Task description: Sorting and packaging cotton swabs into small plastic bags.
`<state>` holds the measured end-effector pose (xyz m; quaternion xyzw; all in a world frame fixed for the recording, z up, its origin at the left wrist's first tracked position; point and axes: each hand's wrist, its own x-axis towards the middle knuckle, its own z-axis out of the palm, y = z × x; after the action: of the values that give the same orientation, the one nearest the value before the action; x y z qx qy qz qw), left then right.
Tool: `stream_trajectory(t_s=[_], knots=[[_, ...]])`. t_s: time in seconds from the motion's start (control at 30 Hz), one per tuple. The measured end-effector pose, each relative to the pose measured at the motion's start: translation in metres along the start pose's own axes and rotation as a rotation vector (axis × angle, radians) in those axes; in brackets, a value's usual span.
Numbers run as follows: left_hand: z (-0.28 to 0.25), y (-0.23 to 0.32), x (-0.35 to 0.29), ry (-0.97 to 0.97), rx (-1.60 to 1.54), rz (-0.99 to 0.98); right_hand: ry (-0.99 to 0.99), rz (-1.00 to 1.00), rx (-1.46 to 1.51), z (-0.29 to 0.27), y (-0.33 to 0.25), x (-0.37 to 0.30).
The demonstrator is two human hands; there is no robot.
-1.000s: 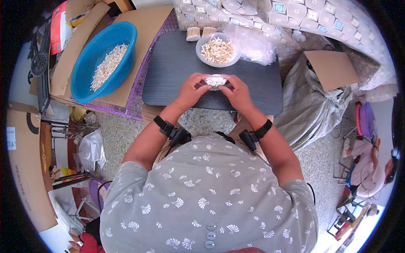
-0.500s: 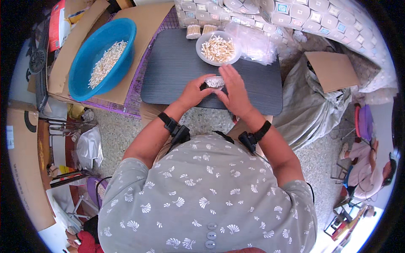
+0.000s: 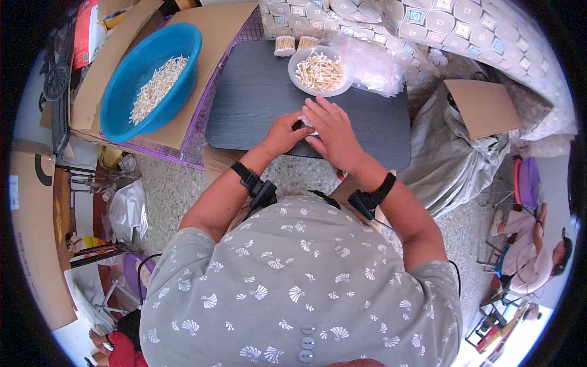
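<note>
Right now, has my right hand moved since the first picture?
Yes. Judged against the white bowl, your right hand has shifted leftward and slightly forward, now reaching nearer the bowl.

Patterned cloth (image 3: 465, 30) spread across the top right. Below it, a cardboard piece (image 3: 483, 105) rested on a grey sack (image 3: 452, 162). A person (image 3: 531, 260) in pale clothes sat near the right edge. A brown carton (image 3: 38, 257) stood at the left; a red sleeve (image 3: 124, 350) showed lower down.

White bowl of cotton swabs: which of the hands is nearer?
Right. The right hand has fingertips close to the near side of the white bowl; the left hand sits farther off, nearer the wearer and leftward.
</note>
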<state>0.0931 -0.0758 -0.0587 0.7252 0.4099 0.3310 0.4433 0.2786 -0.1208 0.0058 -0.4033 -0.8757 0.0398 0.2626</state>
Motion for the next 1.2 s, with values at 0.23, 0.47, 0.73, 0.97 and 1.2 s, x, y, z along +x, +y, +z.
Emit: stream_trajectory(t_s=[0.23,0.47,0.73,0.97,1.2], knots=[[0.000,-0.001,0.000,0.002,0.015,-0.014,-0.049,-0.015,0.030,0.008,0.004,-0.001],[0.002,0.006,0.003,0.015,0.028,0.071,0.268,0.309,0.262,0.016,0.032,-0.025],[0.005,-0.009,0.005,0.027,-0.011,0.092,0.316,0.392,0.460,0.023,0.034,-0.019],[0.003,0.000,0.002,0.038,0.094,0.154,0.341,0.478,0.709,0.024,0.035,-0.004],[-0.003,0.020,-0.001,0.081,-0.161,0.027,0.364,0.540,0.849,0.027,0.040,-0.010]])
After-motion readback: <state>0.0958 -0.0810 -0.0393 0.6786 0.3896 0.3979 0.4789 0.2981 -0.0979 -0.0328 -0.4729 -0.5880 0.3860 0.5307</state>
